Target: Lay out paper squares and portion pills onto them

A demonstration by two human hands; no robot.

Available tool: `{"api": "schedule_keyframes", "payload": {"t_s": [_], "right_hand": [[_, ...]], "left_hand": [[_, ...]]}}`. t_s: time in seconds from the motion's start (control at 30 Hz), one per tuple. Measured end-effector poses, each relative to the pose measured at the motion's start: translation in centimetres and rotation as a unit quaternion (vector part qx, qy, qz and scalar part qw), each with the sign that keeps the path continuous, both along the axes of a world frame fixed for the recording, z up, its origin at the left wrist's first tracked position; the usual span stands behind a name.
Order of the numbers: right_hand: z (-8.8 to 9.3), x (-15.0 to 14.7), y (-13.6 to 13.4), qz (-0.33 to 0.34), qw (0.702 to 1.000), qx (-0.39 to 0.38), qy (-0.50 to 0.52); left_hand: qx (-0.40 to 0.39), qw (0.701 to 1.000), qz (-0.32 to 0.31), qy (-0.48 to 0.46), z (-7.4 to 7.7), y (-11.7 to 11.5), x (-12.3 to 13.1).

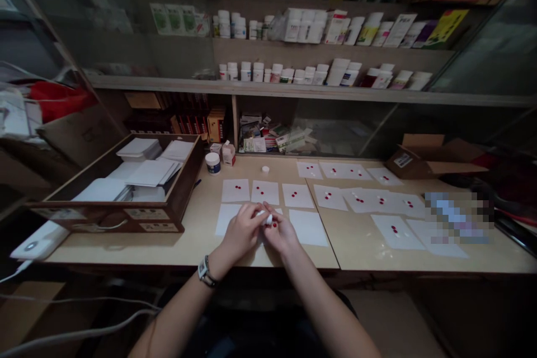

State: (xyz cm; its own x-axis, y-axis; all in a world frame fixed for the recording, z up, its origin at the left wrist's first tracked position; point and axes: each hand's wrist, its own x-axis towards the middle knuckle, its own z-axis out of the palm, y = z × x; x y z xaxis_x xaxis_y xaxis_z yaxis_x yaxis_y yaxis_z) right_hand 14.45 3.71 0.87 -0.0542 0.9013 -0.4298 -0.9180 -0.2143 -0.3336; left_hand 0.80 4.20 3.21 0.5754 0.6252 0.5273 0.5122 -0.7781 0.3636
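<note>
My left hand (242,231), with a watch (206,271) at the wrist, grips a small white bottle (267,218) that is tilted over my other palm. My right hand (282,233) is cupped beside it, with a red pill (274,225) showing in the palm. How many pills lie there is hidden by the fingers. Around the hands, paper squares lie in rows. One paper square (238,195) behind the hands bears red pills, as do several others. Another paper square (308,228), right of my right hand, has no pills on it. A white cap (265,169) rests on the tabletop farther back.
On the left stands a wooden drawer (178,210) with stacks of white paper. A white jar (212,163) and a small box (229,153) are behind. An open carton (419,159) sits at back right. Shelves of medicine bottles (335,71) rise beyond the table (197,246).
</note>
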Motion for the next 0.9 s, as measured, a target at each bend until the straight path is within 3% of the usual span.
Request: {"api": "schedule_keyframes", "payload": {"t_s": [0.13,0.27,0.37,0.63,0.9], "right_hand": [[0.5,-0.2,-0.1,0.0,0.999,-0.041,0.023],[0.8,-0.1,0.0,0.014,0.997,-0.052,0.063],[0.7,-0.1,0.0,0.007,0.996,-0.055,0.075],[0.6,-0.2,-0.1,0.01,0.999,-0.002,0.033],[0.1,-0.8,-0.5,0.017,0.998,-0.006,0.057]], "left_hand": [[0.086,0.995,0.006,0.059,-0.6,0.0,0.3],[0.163,0.981,-0.046,0.094,-0.7,0.2,0.3],[0.154,0.981,-0.061,0.099,-0.4,0.5,0.2],[0.1,0.995,-0.006,0.02,-0.5,0.4,-0.3],[0.143,0.983,-0.077,0.082,0.3,0.4,-0.5]]}}
